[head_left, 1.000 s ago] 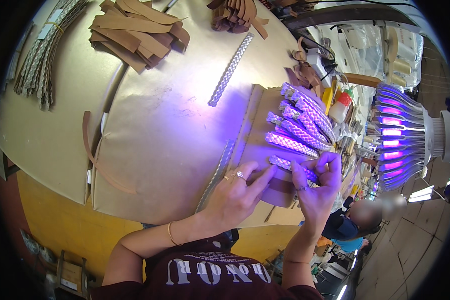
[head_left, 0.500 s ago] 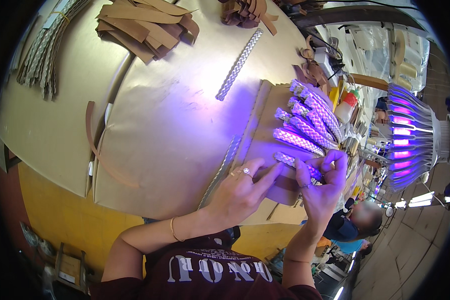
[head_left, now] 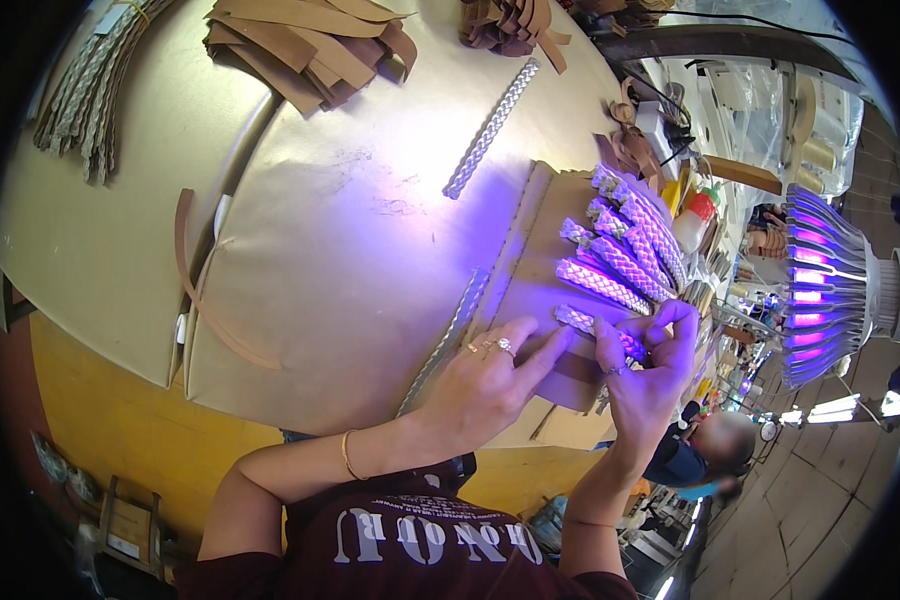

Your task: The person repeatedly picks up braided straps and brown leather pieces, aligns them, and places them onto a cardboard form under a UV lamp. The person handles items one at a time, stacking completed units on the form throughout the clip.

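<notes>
A short braided strip [head_left: 574,317] lies under violet light on a brown board [head_left: 530,265]. My right hand [head_left: 650,362] has its thumb against this strip and its fingers curled round the far part, which they partly cover. Just left of the strip, my left hand [head_left: 485,385] rests on the board's near part with its index finger stretched toward the strip. Its thumb side is partly hidden. Beyond my hands, several similar braided strips [head_left: 625,250] lie fanned out on the board.
A lamp [head_left: 810,290] glows violet at the right. One loose braid [head_left: 490,130] and brown strip piles [head_left: 305,45] lie on the gold-coloured table cover [head_left: 310,270]. A bundle of braids [head_left: 95,100] is at far left. A red-topped bottle [head_left: 695,222] stands near the lamp.
The whole view has shifted slightly, with the table things a little higher and further right. Both hands keep nearly the same pose at the short braided strip.
</notes>
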`<state>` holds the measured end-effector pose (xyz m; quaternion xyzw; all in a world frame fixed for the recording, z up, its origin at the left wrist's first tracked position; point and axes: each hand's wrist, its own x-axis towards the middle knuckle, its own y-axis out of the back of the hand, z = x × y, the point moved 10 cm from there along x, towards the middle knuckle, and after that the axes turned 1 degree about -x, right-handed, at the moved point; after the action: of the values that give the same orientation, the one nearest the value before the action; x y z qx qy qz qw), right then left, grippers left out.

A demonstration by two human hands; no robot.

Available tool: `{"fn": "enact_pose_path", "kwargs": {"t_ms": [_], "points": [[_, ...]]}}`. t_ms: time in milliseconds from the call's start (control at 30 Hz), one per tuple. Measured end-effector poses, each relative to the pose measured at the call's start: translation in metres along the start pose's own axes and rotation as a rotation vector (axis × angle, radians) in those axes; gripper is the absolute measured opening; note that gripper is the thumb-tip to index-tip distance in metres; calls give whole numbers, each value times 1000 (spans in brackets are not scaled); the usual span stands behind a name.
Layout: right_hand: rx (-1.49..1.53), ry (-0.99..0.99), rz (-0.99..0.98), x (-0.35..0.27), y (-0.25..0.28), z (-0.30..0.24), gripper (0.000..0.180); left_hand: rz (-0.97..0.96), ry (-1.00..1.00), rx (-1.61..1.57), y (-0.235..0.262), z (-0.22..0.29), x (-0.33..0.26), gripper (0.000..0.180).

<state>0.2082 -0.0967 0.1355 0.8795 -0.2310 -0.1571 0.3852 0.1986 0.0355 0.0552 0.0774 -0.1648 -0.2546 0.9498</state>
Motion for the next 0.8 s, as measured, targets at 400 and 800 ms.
{"fn": "enact_pose_path", "kwargs": {"t_ms": [400,800], "points": [[-3,33,-4,0,0,0,42,138,56,-94,10,-2,2,52],[-828,110,-79,3,42,-4,32,-27,97,-69,3,-2,11,49]]}}
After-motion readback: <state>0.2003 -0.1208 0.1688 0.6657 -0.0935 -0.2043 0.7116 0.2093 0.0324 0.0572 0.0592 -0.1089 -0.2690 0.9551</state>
